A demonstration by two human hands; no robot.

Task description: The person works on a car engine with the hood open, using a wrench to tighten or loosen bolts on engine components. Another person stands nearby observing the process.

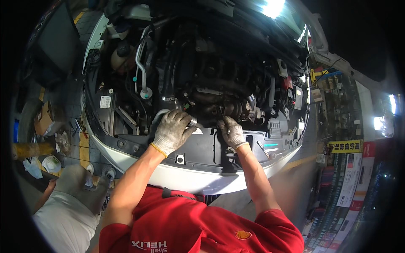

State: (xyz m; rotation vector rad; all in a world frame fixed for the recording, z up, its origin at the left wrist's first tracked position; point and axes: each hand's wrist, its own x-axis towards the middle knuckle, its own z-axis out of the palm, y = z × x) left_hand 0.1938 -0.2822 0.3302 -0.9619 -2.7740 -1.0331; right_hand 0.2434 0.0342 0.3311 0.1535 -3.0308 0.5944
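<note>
I lean over the open engine bay (211,71) of a white car. My left hand (172,131), in a grey work glove, is closed around a silver hose end (192,122) at the front of the engine. My right hand (231,131), also gloved, grips a thin dark tool (221,113) that points up into the dark engine parts. Both hands sit just above the black front panel (206,149). What the tool tip touches is hidden in shadow.
A curved silver pipe (141,63) runs down the left of the bay. The white bumper edge (190,179) lies below my arms. Another person's legs and shoes (76,198) stand at lower left beside scraps on the floor. Shelves of goods (346,139) fill the right.
</note>
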